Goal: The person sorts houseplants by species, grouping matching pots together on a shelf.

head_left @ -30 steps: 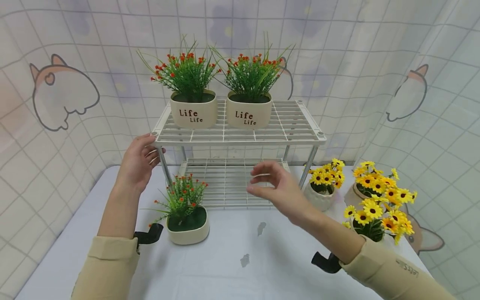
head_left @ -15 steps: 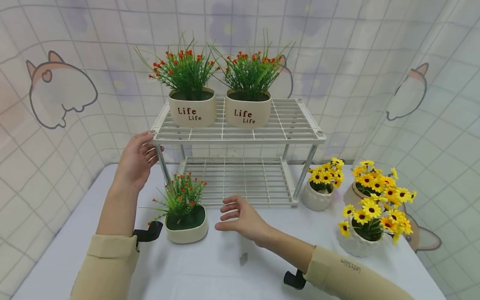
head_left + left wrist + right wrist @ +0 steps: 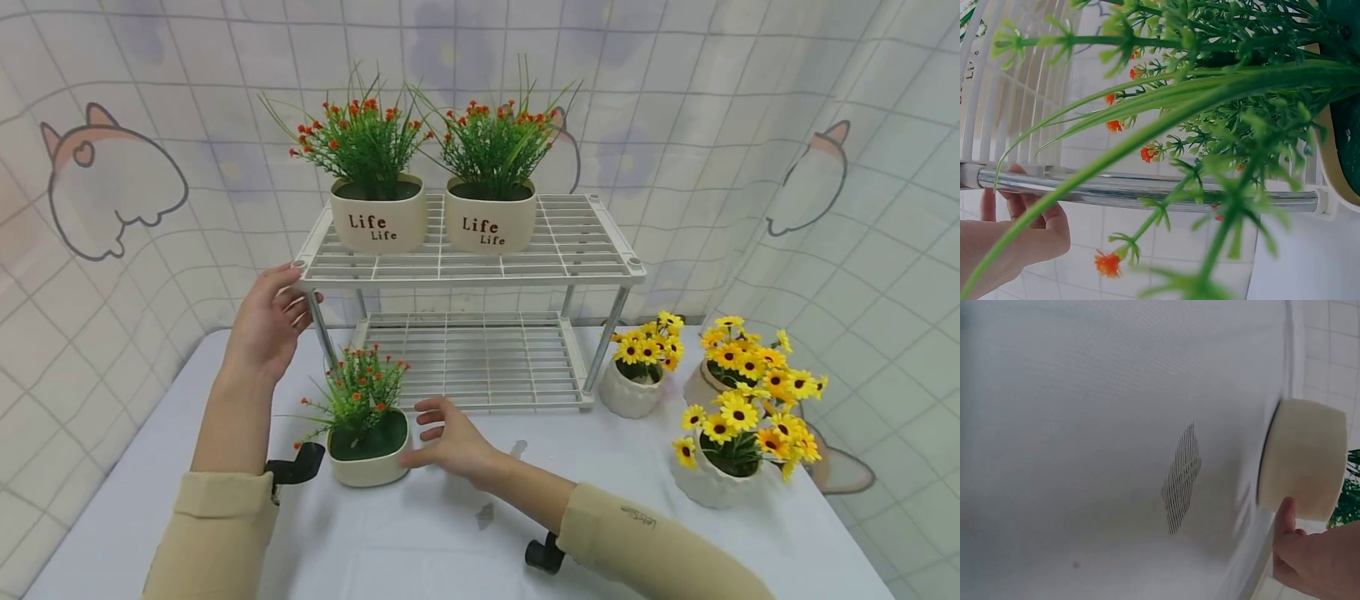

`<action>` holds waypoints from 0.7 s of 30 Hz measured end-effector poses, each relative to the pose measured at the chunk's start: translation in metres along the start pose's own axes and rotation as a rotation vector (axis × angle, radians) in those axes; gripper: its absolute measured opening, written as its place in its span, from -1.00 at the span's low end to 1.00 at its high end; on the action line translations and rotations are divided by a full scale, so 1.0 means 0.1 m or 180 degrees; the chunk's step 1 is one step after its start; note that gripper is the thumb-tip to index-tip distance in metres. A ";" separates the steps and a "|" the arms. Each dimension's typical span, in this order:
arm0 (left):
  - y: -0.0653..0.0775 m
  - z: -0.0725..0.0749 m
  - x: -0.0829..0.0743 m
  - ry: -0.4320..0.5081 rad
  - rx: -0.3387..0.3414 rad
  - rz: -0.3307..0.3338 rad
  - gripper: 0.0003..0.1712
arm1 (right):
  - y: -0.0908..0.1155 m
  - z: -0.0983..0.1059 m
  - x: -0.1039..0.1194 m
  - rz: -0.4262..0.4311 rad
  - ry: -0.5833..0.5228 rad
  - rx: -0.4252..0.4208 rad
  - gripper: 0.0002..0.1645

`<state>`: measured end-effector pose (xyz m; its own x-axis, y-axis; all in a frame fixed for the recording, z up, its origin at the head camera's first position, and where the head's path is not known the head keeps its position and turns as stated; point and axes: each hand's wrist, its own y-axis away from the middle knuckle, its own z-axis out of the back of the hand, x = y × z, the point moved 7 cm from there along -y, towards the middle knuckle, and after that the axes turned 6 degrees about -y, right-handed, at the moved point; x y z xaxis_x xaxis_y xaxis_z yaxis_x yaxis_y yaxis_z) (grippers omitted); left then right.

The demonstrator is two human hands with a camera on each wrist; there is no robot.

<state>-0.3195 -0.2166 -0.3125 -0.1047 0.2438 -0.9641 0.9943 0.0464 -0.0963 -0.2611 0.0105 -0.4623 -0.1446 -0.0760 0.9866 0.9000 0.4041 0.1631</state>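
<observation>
Remotely, I saw left hand [image 3: 262, 327] gripping the front-left post [image 3: 323, 335] of the shelf [image 3: 465, 282]; right hand [image 3: 452, 442] spread beside the flowerpot [image 3: 367, 472] in front of it, contact unclear.

Left hand's fingers [image 3: 298, 312] partly hidden behind the rack's near left post [image 3: 318, 323]; the post's foot lost behind my red-flowered plant [image 3: 367, 390]. Print on my right sleeve [image 3: 652, 537] too small to read. Far right sunflower pot [image 3: 698, 390] mostly covered by near blooms [image 3: 738, 415]. Left wrist view: nearest leaves [image 3: 1200, 289] blurred, plant's pot [image 3: 1331, 162] cut off. Whether my right hand [image 3: 453, 442] touches that pot, can't tell.
</observation>
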 end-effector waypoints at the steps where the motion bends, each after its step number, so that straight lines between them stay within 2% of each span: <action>1: 0.00 0.00 0.00 0.0021 0.0005 0.0005 -0.57 | -0.01 -0.01 -0.01 0.0020 0.0033 -0.0013 -0.06; 12: 0.00 -0.01 -0.01 -0.0001 0.0008 -0.0043 -0.57 | -0.10 -0.18 -0.03 0.0191 0.0144 -0.0040 0.00; 21: 0.00 -0.02 0.00 0.0042 0.0066 -0.0002 -0.59 | -0.15 -0.22 -0.04 0.0296 0.0187 0.0033 -0.03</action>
<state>-0.3197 -0.2151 -0.3120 -0.1054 0.2565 -0.9608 0.9944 0.0264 -0.1021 -0.2654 -0.0154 -0.4691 -0.0360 -0.0909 0.9952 0.9041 0.4213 0.0712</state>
